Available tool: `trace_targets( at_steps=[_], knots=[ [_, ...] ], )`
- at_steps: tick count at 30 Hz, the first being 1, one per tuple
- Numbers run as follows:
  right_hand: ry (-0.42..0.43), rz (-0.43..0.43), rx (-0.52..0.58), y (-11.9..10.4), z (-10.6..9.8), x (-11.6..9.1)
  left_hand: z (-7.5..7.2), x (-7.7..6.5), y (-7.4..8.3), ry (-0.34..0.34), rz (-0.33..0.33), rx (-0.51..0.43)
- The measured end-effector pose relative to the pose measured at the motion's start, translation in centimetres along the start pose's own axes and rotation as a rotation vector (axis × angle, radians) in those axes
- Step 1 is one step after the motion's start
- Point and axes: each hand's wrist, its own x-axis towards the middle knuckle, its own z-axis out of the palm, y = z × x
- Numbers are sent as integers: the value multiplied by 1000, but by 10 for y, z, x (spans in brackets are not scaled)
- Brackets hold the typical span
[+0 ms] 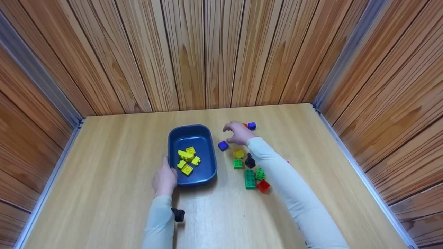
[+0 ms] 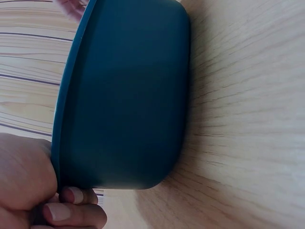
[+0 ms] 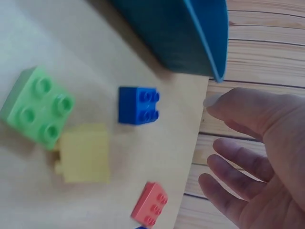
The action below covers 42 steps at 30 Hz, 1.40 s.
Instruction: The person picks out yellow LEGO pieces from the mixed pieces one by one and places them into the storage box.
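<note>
A dark blue plastic tub (image 1: 206,178) stands on the table with several yellow toy bricks (image 1: 186,155) inside. My left hand (image 1: 164,178) holds the tub's near-left rim; in the left wrist view, fingers and thumb pinch its edge. To the right of the tub, my right hand (image 1: 237,133) hovers with parted, slightly bent fingers and nothing between them. Just below it lies a blue brick (image 1: 223,146), its studs turned sideways in the right wrist view. Behind the right hand are a second blue brick (image 1: 252,126) and a red brick (image 3: 149,204), partly hidden in the head view.
Right of the tub lie a yellow brick (image 1: 238,154), a small green brick (image 1: 237,164), a long green brick (image 1: 250,179), another green brick (image 1: 260,173) and a red brick (image 1: 263,186). Wood-panelled walls (image 1: 207,55) enclose the table's back and sides.
</note>
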Motion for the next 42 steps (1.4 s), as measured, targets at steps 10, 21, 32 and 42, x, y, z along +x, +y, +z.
trace_targets(
  at_steps=[10, 21, 32, 42],
  knots=[
    [-20, 11, 16, 24, 1, -4, 0, 1, 1, 5, 1, 10],
    [-32, 69, 45, 42, 10, -13, 0, 2, 3, -3, 0, 10],
    [-55, 98, 81, 51, 27, -17, 0, 3, 2, -23, -12, -5],
    [-64, 97, 77, 44, 38, -18, 2, 1, 0, -25, -23, 1]
  ],
)
